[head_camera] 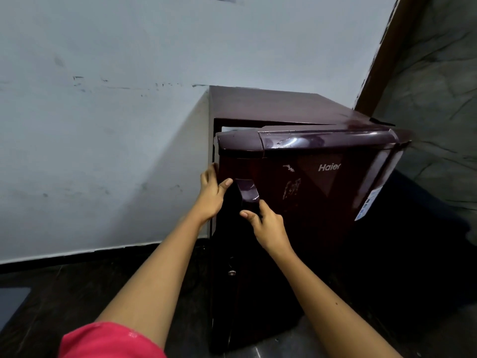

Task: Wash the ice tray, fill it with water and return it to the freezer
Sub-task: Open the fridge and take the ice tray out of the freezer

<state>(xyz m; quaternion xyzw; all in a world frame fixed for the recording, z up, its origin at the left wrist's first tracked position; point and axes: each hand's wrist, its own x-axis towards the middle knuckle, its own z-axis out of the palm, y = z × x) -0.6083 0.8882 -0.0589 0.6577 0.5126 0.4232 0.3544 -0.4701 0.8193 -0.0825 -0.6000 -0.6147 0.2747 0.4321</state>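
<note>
At the glossy maroon fridge door (309, 197), left hand (211, 196) hooks its ajar edge; right hand (265, 226) grips the curved maroon handle (249, 195). A swing-back could trap that left hand.

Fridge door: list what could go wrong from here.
1. The left hand curls its fingers round the free edge of the fridge door, which stands slightly ajar. If the door swings back, those fingers could be pinched against the cabinet.
2. The right hand holds only the lower end of the door handle. On a hard pull its grip might slip off.
</note>
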